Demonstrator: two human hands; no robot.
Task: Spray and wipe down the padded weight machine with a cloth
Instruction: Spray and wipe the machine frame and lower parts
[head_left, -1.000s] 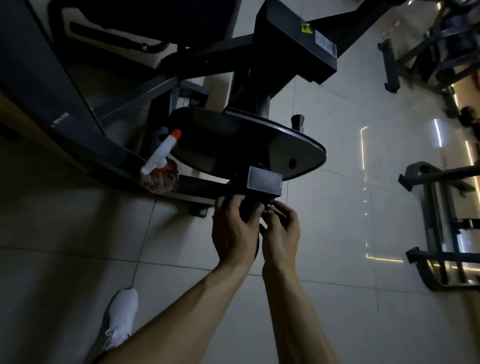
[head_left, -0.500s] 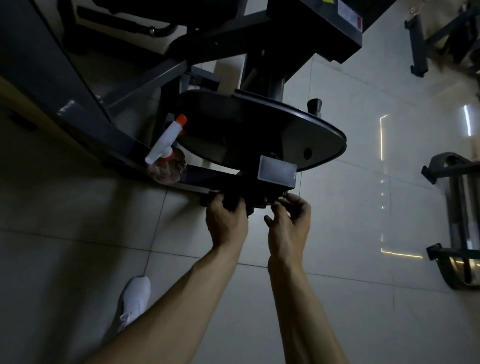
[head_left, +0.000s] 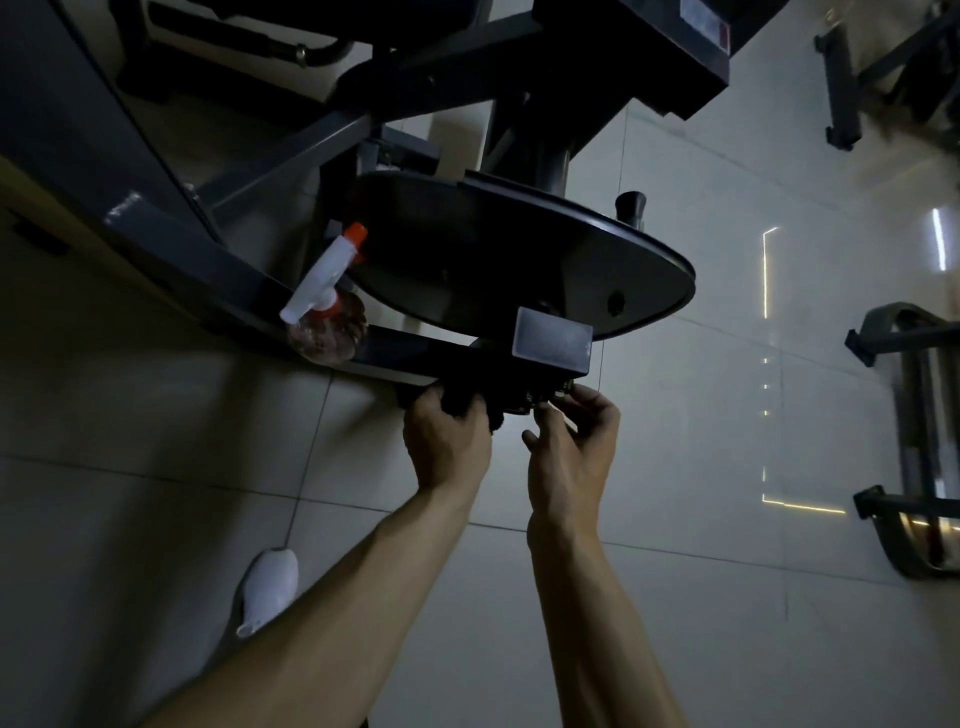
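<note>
Left hand (head_left: 447, 447) grip closed on dark bunched cloth (head_left: 462, 402), pressed under the seat bracket (head_left: 551, 340). Right hand (head_left: 571, 457) fingers curled at bracket hardware; hold unclear. Smooth oval padded seat (head_left: 493, 260) above bracket; plastic spray bottle (head_left: 324, 306) left of it, on steel frame (head_left: 208, 270).

A dim room with a pale tiled floor (head_left: 675, 597) crossed by dark grout lines. Thin bright streaks of reflected light (head_left: 764, 270) lie on the tiles at right. A white shoe (head_left: 270, 587) rests on the floor at lower left. Dark metal frames of other gym equipment (head_left: 914, 415) stand along the right edge, blurred.
</note>
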